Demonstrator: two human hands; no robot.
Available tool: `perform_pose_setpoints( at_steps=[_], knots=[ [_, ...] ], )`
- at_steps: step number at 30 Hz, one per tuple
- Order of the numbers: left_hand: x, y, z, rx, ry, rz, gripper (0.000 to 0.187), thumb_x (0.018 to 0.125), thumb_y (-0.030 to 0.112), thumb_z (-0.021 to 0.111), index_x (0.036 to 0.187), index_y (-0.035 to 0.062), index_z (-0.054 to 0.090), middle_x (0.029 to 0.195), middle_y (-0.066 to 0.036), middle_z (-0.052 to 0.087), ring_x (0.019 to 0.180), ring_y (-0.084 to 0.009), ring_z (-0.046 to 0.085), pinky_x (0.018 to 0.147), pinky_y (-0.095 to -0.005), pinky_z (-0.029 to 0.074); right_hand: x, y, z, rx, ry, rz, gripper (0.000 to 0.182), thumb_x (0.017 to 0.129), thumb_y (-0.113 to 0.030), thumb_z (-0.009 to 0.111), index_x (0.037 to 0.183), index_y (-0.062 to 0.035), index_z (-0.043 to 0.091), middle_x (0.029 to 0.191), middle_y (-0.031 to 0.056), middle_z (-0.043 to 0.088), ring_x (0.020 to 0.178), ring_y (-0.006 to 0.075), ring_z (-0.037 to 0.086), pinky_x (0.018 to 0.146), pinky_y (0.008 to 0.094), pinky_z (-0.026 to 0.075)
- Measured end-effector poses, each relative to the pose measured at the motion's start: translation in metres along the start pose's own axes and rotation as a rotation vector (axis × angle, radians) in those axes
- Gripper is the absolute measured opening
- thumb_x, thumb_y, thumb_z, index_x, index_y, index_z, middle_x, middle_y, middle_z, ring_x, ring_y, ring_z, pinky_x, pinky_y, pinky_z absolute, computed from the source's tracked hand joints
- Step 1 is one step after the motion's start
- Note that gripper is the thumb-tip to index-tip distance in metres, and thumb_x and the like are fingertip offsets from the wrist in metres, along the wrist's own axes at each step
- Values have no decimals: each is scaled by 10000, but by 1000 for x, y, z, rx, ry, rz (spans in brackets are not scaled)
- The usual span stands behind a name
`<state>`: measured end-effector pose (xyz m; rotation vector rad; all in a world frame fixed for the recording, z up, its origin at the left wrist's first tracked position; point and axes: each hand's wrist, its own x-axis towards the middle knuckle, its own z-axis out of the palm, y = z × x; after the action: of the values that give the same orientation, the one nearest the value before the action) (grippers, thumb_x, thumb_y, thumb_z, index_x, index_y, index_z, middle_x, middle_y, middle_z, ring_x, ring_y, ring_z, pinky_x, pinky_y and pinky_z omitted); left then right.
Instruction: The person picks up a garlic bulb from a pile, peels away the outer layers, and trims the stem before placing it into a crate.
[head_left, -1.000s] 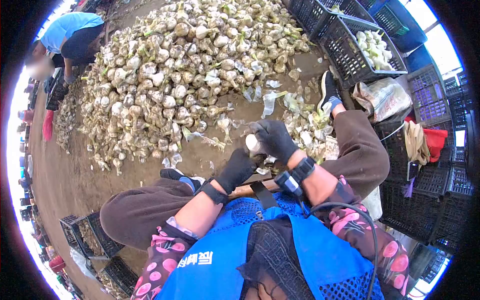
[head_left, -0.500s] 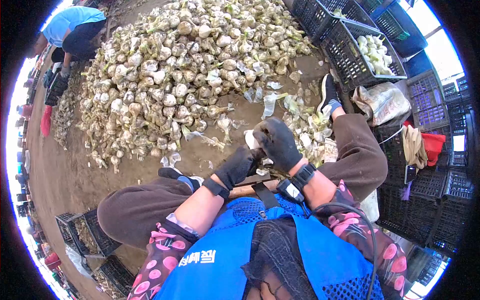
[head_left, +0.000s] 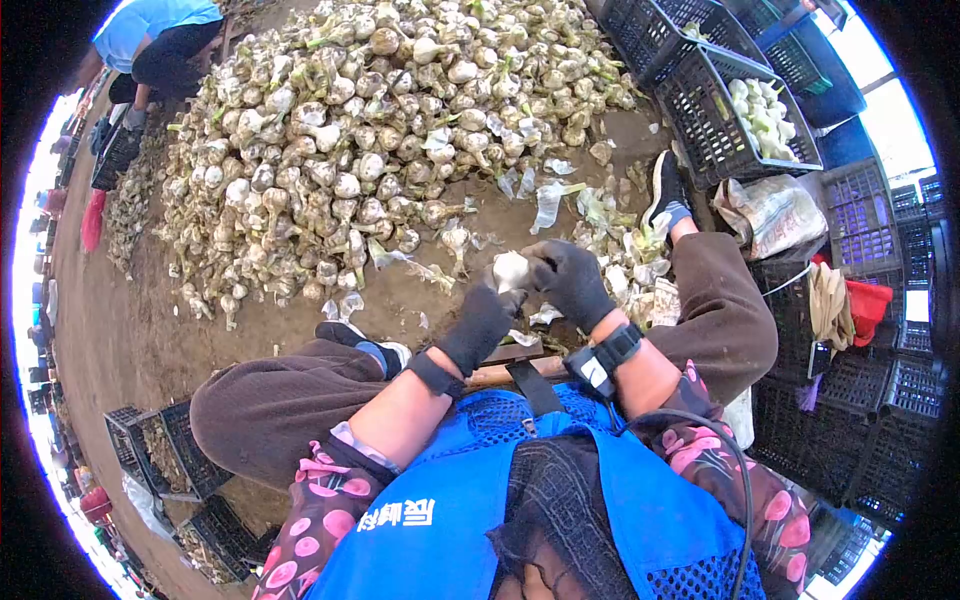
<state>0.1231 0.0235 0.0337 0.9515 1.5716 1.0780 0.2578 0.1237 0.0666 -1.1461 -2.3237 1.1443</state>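
Between my two hands is a white garlic bulb [head_left: 511, 271], paler and cleaner than those in the heap. My left hand [head_left: 484, 322], in a dark glove, is closed around its lower left side. From the right, my right hand [head_left: 571, 284], gloved as well, has its fingers bent against the bulb. Beyond them rises a large heap of soiled garlic bulbs [head_left: 380, 130] with stems. Loose peeled skins [head_left: 549, 205] are scattered on the ground just past my hands and toward my right foot.
Black crates stand at the upper right, one [head_left: 700, 125] holding peeled white garlic [head_left: 762, 118]. A white sack [head_left: 775, 215] lies below it. More crates [head_left: 835, 440] are stacked at right, others [head_left: 165, 455] at lower left. A person in blue [head_left: 150, 40] bends at the upper left.
The bulb now shows more fully between my hands. My right hand has shifted slightly down and turned, uncovering it. The view has moved a little.
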Motion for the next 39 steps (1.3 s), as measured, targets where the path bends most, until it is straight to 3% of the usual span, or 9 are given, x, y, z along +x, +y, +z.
perform_pose_setpoints(
  at_steps=[2, 5, 8, 14, 17, 20, 29, 32, 39],
  knots=[
    [1, 0, -3, -97, -60, -8, 331, 862, 74, 546, 1174, -13, 475, 1019, -61, 606, 862, -126, 574, 735, -273, 484, 3, 9, -5, 288, -99, 186, 213, 789, -67, 568, 965, 15, 654, 910, 116, 676, 787, 156, 644, 703, 287, 517],
    [3, 3, -4, -131, -20, -29, 362, 851, 87, 560, 1184, -16, 462, 1022, -92, 611, 879, -156, 588, 738, -293, 488, -1, -4, -12, 234, -24, 158, 227, 769, -127, 625, 956, -2, 658, 881, 111, 671, 779, 155, 635, 700, 284, 506],
    [-1, -5, -1, 337, 85, 90, 405, 835, 104, 577, 1193, -26, 442, 1025, -140, 612, 894, -202, 603, 749, -314, 491, -2, -25, -6, -7, 59, 80, 272, 720, -249, 689, 854, -21, 627, 808, 137, 638, 718, 244, 618, 654, 341, 488],
    [0, -6, 1, 116, 60, 30, 435, 822, 126, 579, 1190, -43, 421, 1012, -205, 604, 933, -309, 609, 774, -366, 486, 1, 13, 12, 64, 222, 117, 272, 704, -275, 702, 760, -35, 588, 743, 154, 599, 688, 313, 591, 613, 377, 463],
    [-5, 28, -6, -25, 79, -96, 471, 754, 81, 623, 1173, -39, 445, 1029, -229, 592, 959, -344, 598, 809, -404, 476, -3, 4, -1, 433, 63, 188, 223, 715, -231, 675, 758, -31, 587, 732, 162, 587, 693, 321, 584, 616, 375, 460],
    [-4, 12, 0, 232, 187, 114, 468, 777, 85, 623, 1189, -35, 436, 1010, -220, 605, 953, -329, 606, 802, -389, 480, -5, -32, -8, -48, 95, 54, 258, 710, -247, 699, 748, -24, 574, 737, 174, 585, 694, 332, 581, 621, 381, 462],
    [1, 10, -6, 8, 52, -45, 497, 809, 127, 593, 1239, -29, 397, 1058, -217, 591, 948, -335, 602, 790, -388, 488, -5, -8, -3, 342, 146, 121, 257, 723, -244, 683, 759, -18, 566, 715, 174, 580, 682, 335, 585, 636, 380, 467],
    [-2, 0, 5, 382, 253, 196, 542, 803, 109, 594, 1270, -25, 354, 1000, -234, 610, 939, -380, 603, 768, -408, 494, -4, -28, -5, -212, 62, 9, 247, 728, -256, 647, 738, -20, 576, 734, 201, 589, 709, 373, 587, 653, 432, 472],
    [-2, -1, 3, 379, 167, -14, 668, 808, 127, 605, 1324, -82, 236, 989, -311, 589, 925, -422, 598, 751, -461, 486, 2, -27, 14, -187, 29, 125, 234, 711, -279, 625, 702, -45, 615, 738, 200, 609, 731, 383, 596, 648, 463, 473]
  ],
)
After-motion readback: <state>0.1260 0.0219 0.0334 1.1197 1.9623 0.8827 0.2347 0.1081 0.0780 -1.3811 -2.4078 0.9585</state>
